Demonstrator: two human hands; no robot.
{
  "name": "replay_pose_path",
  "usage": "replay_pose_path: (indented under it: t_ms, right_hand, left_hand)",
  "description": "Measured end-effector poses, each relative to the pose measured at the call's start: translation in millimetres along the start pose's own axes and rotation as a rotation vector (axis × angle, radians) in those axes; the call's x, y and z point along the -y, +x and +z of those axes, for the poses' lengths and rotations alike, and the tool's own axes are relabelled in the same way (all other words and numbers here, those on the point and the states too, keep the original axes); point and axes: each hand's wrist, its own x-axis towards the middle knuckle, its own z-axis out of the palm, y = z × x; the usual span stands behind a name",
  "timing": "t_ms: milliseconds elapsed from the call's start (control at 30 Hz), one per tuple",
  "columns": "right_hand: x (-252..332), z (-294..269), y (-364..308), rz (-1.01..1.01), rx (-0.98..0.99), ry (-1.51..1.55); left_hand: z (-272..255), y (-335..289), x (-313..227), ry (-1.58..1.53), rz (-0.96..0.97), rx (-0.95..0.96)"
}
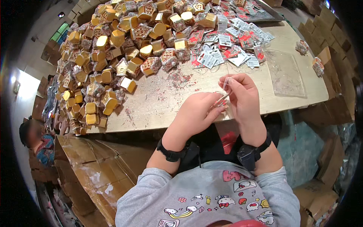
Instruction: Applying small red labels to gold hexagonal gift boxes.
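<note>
My left hand (198, 112) is closed at the table's front edge, pinching a thin, flat, card-like piece (223, 99) seen nearly edge-on. Close beside it, my right hand (244, 94) pinches a clear thin strip (226, 82) that rises from the card; its exact kind is hard to make out. Beyond my hands lies a loose heap of printed tags (211, 56), white with bar patterns or red with bows, some with thin string loops. To the left, a big pile of gold house-shaped ornaments (128, 41) with glittery sides covers the table.
A clear plastic bag (285, 73) lies flat on the right of the table (159, 102). Two ornaments (301, 47) sit near the right edge, and a dark tray (264, 15) stands at the back. Cardboard (98, 159) leans below the left edge. Another person (41, 143) is at far left.
</note>
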Motion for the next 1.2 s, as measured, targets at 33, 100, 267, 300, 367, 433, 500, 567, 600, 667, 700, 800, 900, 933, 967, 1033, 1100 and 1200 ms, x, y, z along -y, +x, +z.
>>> replay_pose_path:
  t_ms: [33,100,267,300,367,433,500,567,600,667,700,800,900,933,967,1033,1100,1200]
  right_hand:
    - [1,4,-4,0.019,-0.032,-0.025]
    - [2,7,-10,-0.007,-0.035,-0.047]
    - [-3,15,-21,-0.149,-0.016,-0.143]
    - [-4,15,-23,-0.206,-0.023,-0.250]
    - [-3,19,-27,-0.260,-0.013,-0.321]
    - [-5,18,-28,-0.314,-0.001,-0.387]
    - [-10,12,-28,-0.613,0.060,-0.731]
    - [-9,11,-25,-0.714,0.092,-0.818]
    - [-9,11,-23,-0.818,0.123,-0.909]
    - [-7,11,-23,-0.852,0.139,-0.951]
    - [-6,11,-23,-0.888,0.155,-0.996]
    - [-6,12,-26,-0.775,0.138,-0.982]
    - [-6,16,-29,-0.520,0.134,-0.809]
    - [-8,17,-31,-0.521,0.134,-0.809]
    - [-10,19,-32,-0.352,0.121,-0.539]
    - [-10,19,-32,-0.152,0.127,-0.211]
    - [-6,14,-32,-0.060,0.166,-0.162]
    - [-3,18,-35,0.069,0.201,-0.031]
  left_hand:
    - [1,1,-1,-0.072,0.003,-0.081]
    - [4,3,-6,-0.209,-0.036,-0.219]
    - [7,4,-7,-0.479,-0.135,-0.302]
    - [8,4,-5,-0.480,-0.150,-0.327]
    - [13,3,-5,-0.657,-0.210,-0.384]
    - [11,3,-6,-0.802,-0.209,-0.404]
    - [10,3,-8,-0.982,-0.179,-0.436]
    - [6,3,-15,-0.986,-0.219,-0.423]
    - [5,2,-17,-0.993,-0.257,-0.408]
    - [4,0,-12,-0.921,-0.233,-0.391]
    - [4,-1,-11,-0.851,-0.207,-0.373]
    - [2,-1,-14,-0.740,-0.153,-0.435]
    - [4,-2,-5,-0.620,0.004,-0.545]
    - [5,-2,-6,-0.620,0.005,-0.545]
    - [8,-3,-9,-0.581,0.040,-0.622]
    - [13,-5,-7,-0.473,0.113,-0.735]
    - [13,-7,-8,-0.324,0.187,-0.751]
    - [14,-10,-9,-0.132,0.288,-0.770]
